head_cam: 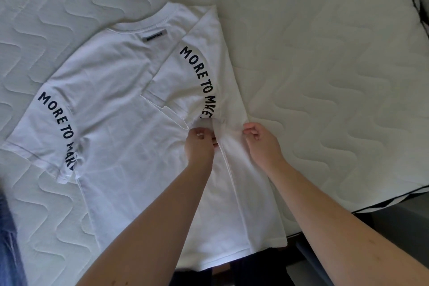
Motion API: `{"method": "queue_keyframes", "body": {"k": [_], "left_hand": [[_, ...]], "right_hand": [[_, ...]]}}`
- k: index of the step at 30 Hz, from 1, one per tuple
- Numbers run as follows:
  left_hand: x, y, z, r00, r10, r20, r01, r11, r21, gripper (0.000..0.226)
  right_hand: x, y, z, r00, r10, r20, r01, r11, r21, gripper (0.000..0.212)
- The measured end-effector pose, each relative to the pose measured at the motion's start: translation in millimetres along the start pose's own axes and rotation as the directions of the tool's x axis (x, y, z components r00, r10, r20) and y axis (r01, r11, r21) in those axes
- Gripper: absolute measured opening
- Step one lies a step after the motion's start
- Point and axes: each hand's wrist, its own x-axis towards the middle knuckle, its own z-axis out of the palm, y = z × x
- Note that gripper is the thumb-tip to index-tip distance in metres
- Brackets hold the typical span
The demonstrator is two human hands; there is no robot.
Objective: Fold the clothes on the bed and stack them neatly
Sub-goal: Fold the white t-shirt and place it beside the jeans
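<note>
A white T-shirt [120, 104] with black lettering on both sleeves lies flat on the quilted white mattress [325, 58], collar away from me. Its right side and right sleeve are folded inward over the body. My left hand [200, 144] pinches the fabric at the inner edge of that folded strip, just below the sleeve lettering. My right hand [261, 140] pinches the shirt's outer folded edge a short way to the right. The shirt's hem hangs slightly over the near edge of the bed.
A blue garment [9, 239] shows at the lower left edge of the mattress. The bed's black-trimmed edge [394, 195] runs along the right and lower right, with the floor beyond it. Bare mattress stretches to the right of the shirt and beyond its collar.
</note>
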Motion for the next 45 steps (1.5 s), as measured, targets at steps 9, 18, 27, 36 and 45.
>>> {"method": "queue_keyframes", "body": {"k": [9,18,27,36,45], "left_hand": [[-2.8,2.1,8.4,0.961,0.170,0.217,-0.193,0.977,0.093,0.037],[-1.9,7.8,8.1,0.978,0.122,0.167,-0.164,0.951,0.263,0.035],[-1.0,11.0,0.2,0.945,0.246,0.213,-0.296,0.922,0.248,0.024],[10.4,15.7,8.8,0.975,0.211,0.069,-0.222,0.947,0.231,0.034],[-21.3,-16.8,2.7,0.960,0.084,0.267,-0.139,0.970,0.198,0.018]], "right_hand": [[-4.2,0.4,-0.7,0.999,-0.040,-0.003,0.040,0.998,-0.043,0.023],[-8.4,-3.2,6.6,0.995,-0.096,0.041,0.102,0.976,-0.194,0.031],[-13.5,-6.1,11.6,0.987,-0.162,0.010,0.161,0.962,-0.219,0.030],[-30.5,-3.4,11.8,0.964,-0.257,-0.068,0.248,0.963,-0.109,0.026],[-33.6,24.7,0.9,0.996,-0.020,-0.084,0.004,0.983,-0.185,0.043]]}}
